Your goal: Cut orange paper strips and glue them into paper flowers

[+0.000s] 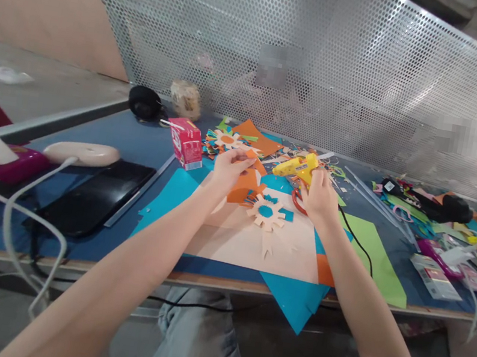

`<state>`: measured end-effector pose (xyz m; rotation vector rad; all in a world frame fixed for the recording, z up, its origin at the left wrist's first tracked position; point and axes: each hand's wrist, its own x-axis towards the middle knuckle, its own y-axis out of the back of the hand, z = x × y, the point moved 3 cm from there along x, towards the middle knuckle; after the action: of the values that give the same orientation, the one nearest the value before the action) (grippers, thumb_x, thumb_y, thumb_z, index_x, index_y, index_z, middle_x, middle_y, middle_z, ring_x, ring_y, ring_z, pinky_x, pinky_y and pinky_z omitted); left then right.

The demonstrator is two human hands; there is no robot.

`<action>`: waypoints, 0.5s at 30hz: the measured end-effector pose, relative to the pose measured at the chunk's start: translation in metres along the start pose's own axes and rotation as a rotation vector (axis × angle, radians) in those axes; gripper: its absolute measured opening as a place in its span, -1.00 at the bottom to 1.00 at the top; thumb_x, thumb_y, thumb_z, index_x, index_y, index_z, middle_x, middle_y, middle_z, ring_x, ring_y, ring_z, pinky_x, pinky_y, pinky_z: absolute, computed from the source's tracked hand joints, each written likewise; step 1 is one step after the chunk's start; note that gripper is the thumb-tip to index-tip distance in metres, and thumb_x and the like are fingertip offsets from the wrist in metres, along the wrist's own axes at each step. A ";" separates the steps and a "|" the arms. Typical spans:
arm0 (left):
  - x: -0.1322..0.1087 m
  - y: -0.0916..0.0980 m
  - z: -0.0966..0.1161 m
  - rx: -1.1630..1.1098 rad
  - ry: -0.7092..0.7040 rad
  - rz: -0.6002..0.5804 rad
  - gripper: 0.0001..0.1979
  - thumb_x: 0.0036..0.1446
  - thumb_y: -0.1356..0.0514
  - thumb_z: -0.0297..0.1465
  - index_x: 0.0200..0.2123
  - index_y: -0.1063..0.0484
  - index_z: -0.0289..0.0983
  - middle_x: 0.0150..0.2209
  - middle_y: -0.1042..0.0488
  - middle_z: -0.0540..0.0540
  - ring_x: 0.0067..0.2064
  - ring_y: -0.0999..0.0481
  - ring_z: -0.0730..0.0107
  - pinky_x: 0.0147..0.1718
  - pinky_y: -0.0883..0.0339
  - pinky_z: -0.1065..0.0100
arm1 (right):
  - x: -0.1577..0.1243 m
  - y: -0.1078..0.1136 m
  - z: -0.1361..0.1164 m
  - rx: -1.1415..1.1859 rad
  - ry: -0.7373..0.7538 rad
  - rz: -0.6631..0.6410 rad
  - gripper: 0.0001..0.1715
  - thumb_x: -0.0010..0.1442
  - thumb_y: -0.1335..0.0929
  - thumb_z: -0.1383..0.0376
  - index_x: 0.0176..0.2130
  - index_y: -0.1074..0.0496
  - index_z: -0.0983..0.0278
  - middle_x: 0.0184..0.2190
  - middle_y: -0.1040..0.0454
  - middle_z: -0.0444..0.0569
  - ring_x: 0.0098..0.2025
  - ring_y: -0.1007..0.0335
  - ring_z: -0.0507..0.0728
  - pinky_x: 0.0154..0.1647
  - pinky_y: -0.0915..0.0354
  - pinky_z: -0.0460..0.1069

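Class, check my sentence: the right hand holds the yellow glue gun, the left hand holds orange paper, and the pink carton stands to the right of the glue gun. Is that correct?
Not quite: the head view shows the pink carton to the left of the yellow glue gun. The right hand holds the gun, and the left hand holds orange paper.

There are two hands [230,167] [320,197], one yellow glue gun [295,166] and one pink carton [187,144].

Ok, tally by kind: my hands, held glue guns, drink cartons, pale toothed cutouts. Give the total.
Hands, left hand and right hand: 2
Held glue gun: 1
Drink carton: 1
Pale toothed cutouts: 2
Total: 6
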<state>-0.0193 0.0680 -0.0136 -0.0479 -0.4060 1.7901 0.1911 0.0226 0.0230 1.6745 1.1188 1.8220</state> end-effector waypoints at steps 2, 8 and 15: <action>0.001 0.000 -0.001 -0.002 -0.011 -0.007 -0.74 -0.33 -0.33 -0.36 -0.53 -0.33 -0.31 -0.49 -0.41 0.00 -0.47 -0.43 0.52 -0.58 -0.21 0.54 | 0.001 -0.001 0.002 0.014 -0.024 0.009 -0.78 0.12 -0.23 0.23 -0.23 -0.18 0.30 -0.21 -0.34 0.16 -0.27 -0.35 0.20 -0.46 -0.22 -0.01; 0.002 0.000 -0.003 0.027 -0.049 -0.068 -0.72 -0.34 -0.35 -0.32 -0.48 -0.43 -0.29 -0.47 -0.44 -0.02 -0.45 -0.41 0.51 -0.56 -0.24 0.54 | 0.009 0.001 0.052 0.083 -0.310 0.120 -0.51 -0.04 -0.34 0.11 -0.18 -0.17 0.33 -0.23 -0.36 0.18 -0.25 -0.35 0.25 -0.35 -0.27 0.07; -0.009 -0.012 0.000 0.019 -0.041 -0.206 -0.75 -0.29 -0.35 -0.32 -0.47 -0.45 -0.28 -0.45 -0.45 -0.03 -0.49 -0.41 0.53 -0.52 -0.29 0.50 | -0.007 -0.018 0.136 0.093 -0.821 0.123 -0.46 -0.17 -0.40 0.13 -0.23 -0.27 0.38 -0.28 -0.37 0.27 -0.23 -0.32 0.32 -0.25 -0.22 0.25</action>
<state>-0.0059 0.0619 -0.0119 0.0428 -0.4083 1.5931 0.3194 0.0650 -0.0022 2.2593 0.7418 0.9445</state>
